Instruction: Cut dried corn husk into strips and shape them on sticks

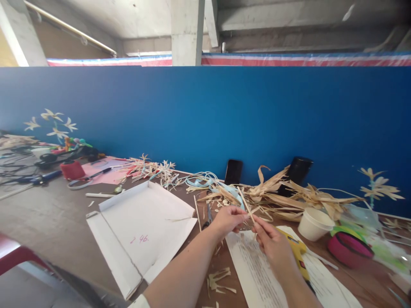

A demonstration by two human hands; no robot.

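Left hand (227, 221), right hand (269, 237): with both we pinched one pale strip (245, 202); beside the right, one yellow glue gun (296, 247).

Left of the white cup (315, 225), the right hand (272, 241) hides part of a sheet (253, 267), its print unreadably small.

The strip (246, 205) looks dry and matt, the husks (267, 187) papery and wrinkled. The glue gun (296, 247) is smooth plastic, the box (167, 204) matt card (smooth too, by the look of it), the phone (233, 172) glossy.
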